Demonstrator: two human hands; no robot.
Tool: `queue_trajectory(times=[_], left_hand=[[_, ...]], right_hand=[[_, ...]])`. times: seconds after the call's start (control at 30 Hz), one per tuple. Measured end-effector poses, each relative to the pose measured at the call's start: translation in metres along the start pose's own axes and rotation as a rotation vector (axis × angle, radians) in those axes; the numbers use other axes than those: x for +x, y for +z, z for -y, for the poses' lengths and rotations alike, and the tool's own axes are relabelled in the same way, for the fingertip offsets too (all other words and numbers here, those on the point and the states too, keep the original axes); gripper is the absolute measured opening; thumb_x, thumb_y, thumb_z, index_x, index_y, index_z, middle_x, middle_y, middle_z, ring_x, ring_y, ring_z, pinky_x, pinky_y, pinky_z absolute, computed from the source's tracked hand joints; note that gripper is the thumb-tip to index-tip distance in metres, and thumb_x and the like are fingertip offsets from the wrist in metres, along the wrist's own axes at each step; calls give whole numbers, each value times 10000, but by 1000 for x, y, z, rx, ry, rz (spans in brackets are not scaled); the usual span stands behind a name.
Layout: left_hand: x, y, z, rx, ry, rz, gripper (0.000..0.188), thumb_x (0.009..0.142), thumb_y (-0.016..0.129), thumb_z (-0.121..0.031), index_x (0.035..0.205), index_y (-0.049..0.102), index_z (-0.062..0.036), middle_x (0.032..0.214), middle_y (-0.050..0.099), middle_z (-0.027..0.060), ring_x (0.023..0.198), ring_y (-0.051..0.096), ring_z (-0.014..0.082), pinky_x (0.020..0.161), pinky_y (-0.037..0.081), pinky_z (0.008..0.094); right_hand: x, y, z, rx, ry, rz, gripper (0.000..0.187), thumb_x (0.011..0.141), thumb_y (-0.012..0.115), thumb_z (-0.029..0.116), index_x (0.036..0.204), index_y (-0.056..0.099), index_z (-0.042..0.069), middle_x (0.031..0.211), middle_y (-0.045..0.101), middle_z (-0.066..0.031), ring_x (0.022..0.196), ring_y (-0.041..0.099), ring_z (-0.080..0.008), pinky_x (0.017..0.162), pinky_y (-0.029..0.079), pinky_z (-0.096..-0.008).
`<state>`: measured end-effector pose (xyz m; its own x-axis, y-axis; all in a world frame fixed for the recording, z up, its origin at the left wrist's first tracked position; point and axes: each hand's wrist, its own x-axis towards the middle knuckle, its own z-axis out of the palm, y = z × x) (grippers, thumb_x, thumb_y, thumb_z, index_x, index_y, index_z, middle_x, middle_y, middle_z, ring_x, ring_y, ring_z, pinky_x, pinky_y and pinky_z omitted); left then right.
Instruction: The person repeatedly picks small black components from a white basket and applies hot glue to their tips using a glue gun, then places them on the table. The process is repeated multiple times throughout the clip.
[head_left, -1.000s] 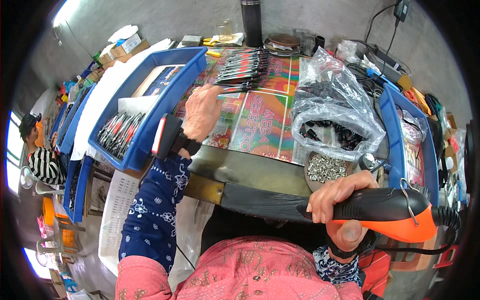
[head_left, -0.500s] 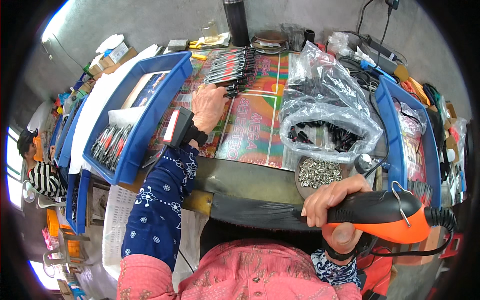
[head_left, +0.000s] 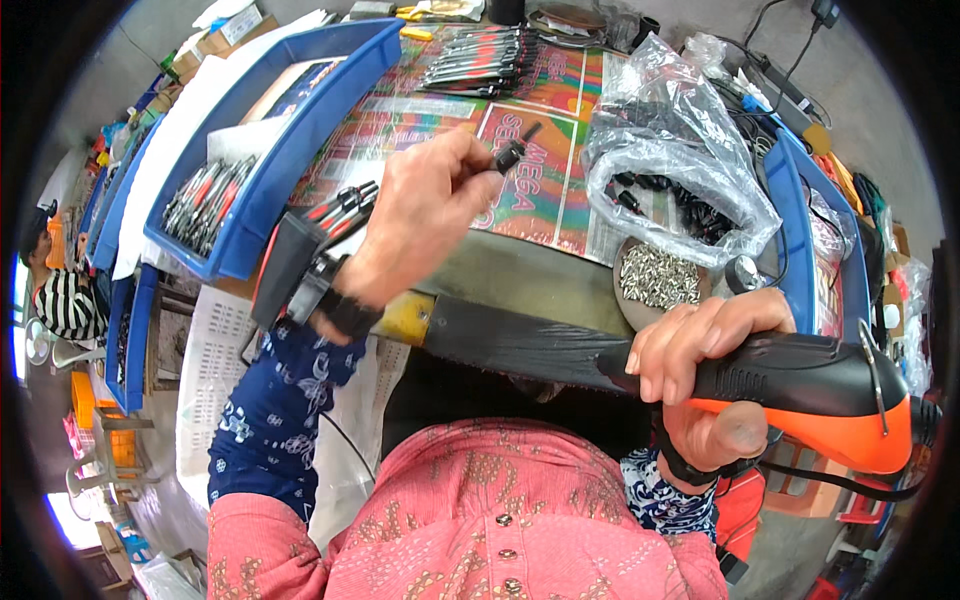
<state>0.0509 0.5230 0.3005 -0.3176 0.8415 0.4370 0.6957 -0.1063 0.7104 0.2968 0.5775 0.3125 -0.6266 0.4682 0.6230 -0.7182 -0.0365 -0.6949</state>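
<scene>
My left hand (head_left: 425, 205) is raised over the near part of the patterned sheet, thumb and fingers pinched on a small black pen part (head_left: 511, 154) with a thin stem. Whether more of a pen is hidden in the palm I cannot tell. Beside that wrist show the ends of several red, silver and black pens (head_left: 345, 208), partly covered by my arm. My right hand (head_left: 700, 365) is wrapped round the front end of an orange and black corded power tool (head_left: 830, 400), held at the table's front edge. A row of pens (head_left: 480, 60) lies at the far side of the sheet.
A clear plastic bag (head_left: 690, 170) of black parts lies right of the sheet (head_left: 540, 185). Before it sits a dish of small silver tips (head_left: 660, 275). Blue trays stand left (head_left: 265, 215) and right (head_left: 797, 235). A person in stripes (head_left: 68, 305) sits far left.
My left hand has left the row of pens and come nearer to me, now with the black pen part in its fingers. The power tool has shifted slightly right with my right hand.
</scene>
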Motion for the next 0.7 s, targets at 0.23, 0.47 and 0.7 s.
queue_trajectory(times=[0.23,0.47,0.7], left_hand=[[-85,-13,-56,-604,-489,170,110,825,599,-32,903,608,46,689,603,33,552,564,60,484,482,197],[-138,3,-54,-976,-737,113,91,871,575,-16,923,526,40,840,641,118,641,638,139,536,537,244],[-152,18,-51,-1142,-804,70,79,895,551,-54,889,509,13,848,637,131,627,617,142,519,515,253]], right_hand=[[10,16,-3,-98,-7,130,611,590,826,249,998,429,29,689,549,-90,601,555,-196,622,478,-364],[10,37,-9,-220,2,73,678,664,710,614,943,413,73,623,495,-16,516,511,-154,576,455,-314],[14,44,-18,-179,-5,154,703,658,698,635,968,420,69,640,504,-19,533,522,-159,582,464,-321]])
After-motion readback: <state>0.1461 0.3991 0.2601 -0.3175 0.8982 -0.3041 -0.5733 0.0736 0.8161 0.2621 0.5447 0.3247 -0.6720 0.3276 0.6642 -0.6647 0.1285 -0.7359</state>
